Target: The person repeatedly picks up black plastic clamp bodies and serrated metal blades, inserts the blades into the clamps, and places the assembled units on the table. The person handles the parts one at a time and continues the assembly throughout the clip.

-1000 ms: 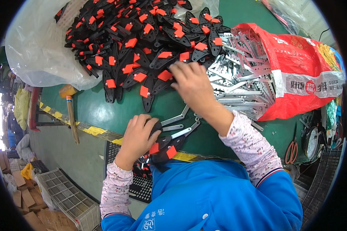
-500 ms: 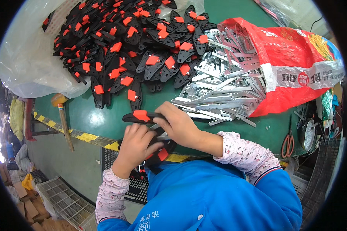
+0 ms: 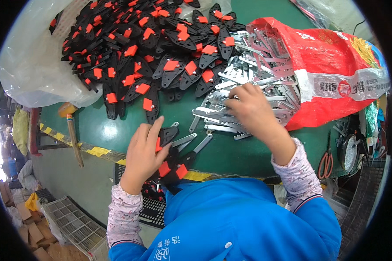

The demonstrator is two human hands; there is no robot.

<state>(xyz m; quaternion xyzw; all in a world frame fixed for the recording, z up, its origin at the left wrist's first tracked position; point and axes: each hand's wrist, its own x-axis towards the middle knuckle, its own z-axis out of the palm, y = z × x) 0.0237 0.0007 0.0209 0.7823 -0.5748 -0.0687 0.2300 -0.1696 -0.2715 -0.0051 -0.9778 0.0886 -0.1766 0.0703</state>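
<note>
My left hand (image 3: pixel 143 153) is closed on a black plastic piece (image 3: pixel 167 134) with a red tab, thumb at the tab and index finger pointing away. Beside it, near the table's front edge, lie more black pieces with red tabs (image 3: pixel 181 171), metal strips (image 3: pixel 202 143) sticking out of them. My right hand (image 3: pixel 253 108) is over the pile of notched metal strips (image 3: pixel 217 114), fingers curled down among them. What its fingertips pinch, if anything, is hidden.
A heap of black pieces with red tabs (image 3: pixel 130 65) covers the far left, beside clear plastic sheeting (image 3: pixel 21 74). A red bag (image 3: pixel 326 56) spills the strips. A mallet (image 3: pixel 74 135) lies left; scissors (image 3: pixel 326 163) lie right. Yellow-black tape (image 3: pixel 98 151) marks the table edge.
My right hand has left the black piece by my left hand and moved right and away onto the metal strips. The black piece stays with my left hand, and the strips beside it now show.
</note>
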